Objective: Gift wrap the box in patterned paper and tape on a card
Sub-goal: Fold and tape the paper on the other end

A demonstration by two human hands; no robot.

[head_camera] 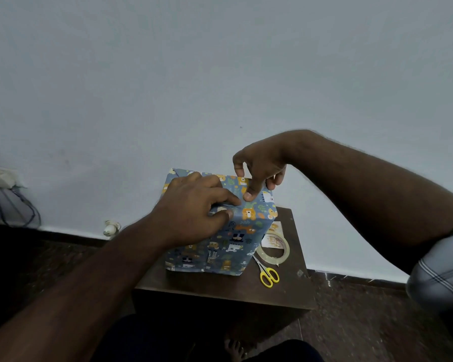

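Box (228, 241): wrapped in blue patterned paper printed with cartoon animals, standing upright on a small dark brown worktop (285, 291), toward its left and rear part; paper covers every visible face; a fold edge shows on the top face under the fingers

Left hand (191, 205): lies on top of the box, palm down, fingers curled onto the paper, thumb and forefinger meeting at a fold near the box's front top edge; it appears to pinch the paper there, though the contact is partly hidden

Right hand (259, 168): above the box's far right top corner, wrist raised, thumb pressed down on the top face just beside the left forefinger, other fingers curled over the box's far edge, gripping it

Tape roll (273, 250): clear, lying flat on the worktop just right of the box

Card (272, 236): pale with coloured lettering, flat on the worktop right of the box, partly under the tape roll; wording too small to read

Scissors (267, 273): yellow handles, on the worktop at the box's front right corner, blades pointing toward the box

Wall (220, 74): plain pale blue, behind the box

Bare foot (234, 348): on the floor in front of the worktop, below the box
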